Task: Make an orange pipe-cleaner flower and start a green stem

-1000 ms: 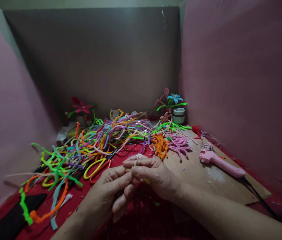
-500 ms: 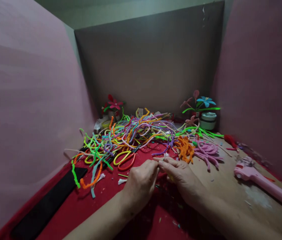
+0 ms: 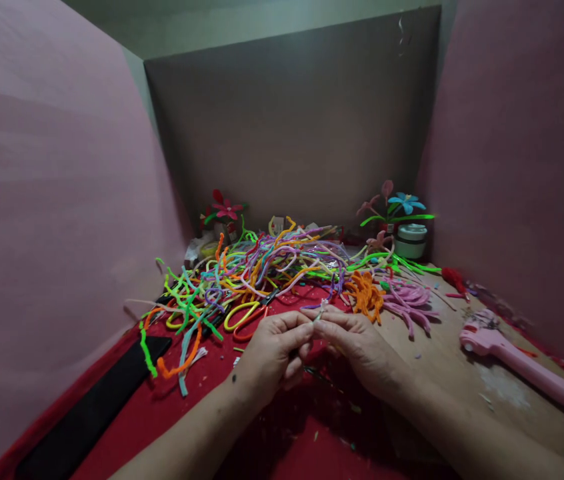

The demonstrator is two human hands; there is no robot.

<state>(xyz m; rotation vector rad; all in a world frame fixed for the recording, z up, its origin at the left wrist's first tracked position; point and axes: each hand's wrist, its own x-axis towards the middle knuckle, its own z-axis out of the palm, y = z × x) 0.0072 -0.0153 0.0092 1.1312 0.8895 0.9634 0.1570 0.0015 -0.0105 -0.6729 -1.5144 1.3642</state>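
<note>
My left hand (image 3: 275, 353) and my right hand (image 3: 357, 343) meet at the fingertips over the red cloth (image 3: 307, 427). Between the pinched right thumb and finger stands a small pale piece with a whitish tip (image 3: 321, 310), too small to name. The left thumb and index finger are pressed together against it; whether they grip it is hard to tell. Just behind the left hand lie scissors with yellow and red handles (image 3: 242, 317). Orange pipe cleaners (image 3: 366, 295) and pink pipe cleaners (image 3: 405, 300) lie bundled beyond the right hand.
A tangled heap of coloured pipe cleaners (image 3: 272, 260) fills the back. A pink glue gun (image 3: 522, 363) lies at right, a black strip (image 3: 97, 407) at left. Fuzzy flowers (image 3: 407, 202) and a lidded jar (image 3: 411, 241) stand behind. Pink walls rise on both sides.
My left hand has turned, so its thumb and fingers now show. The pale piece now stands up between the fingertips. The view has shifted slightly.
</note>
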